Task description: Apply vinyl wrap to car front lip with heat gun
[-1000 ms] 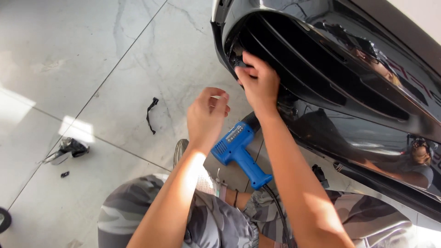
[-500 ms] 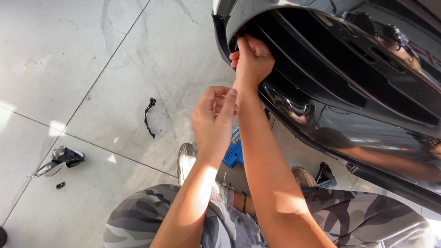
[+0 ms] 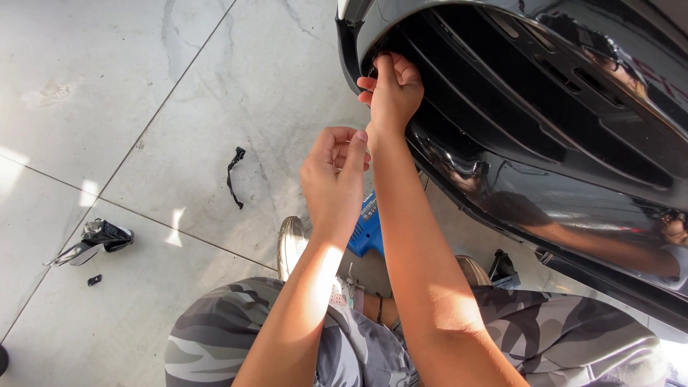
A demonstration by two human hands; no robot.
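Head view: right hand (image 3: 390, 89) still pinches the black grille (image 3: 502, 79) edge, left hand (image 3: 333, 175) has risen, loosely curled, empty.

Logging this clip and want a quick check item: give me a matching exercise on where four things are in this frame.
Things:
1. right hand
2. left hand
3. blue tool
4. black strip

Places:
A. on the floor tile, left of the hands
B. at the grille's left end
C. raised between knees and bumper, touching nothing
D. on the floor, partly hidden behind the forearms

Pairs: 1-B, 2-C, 3-D, 4-A
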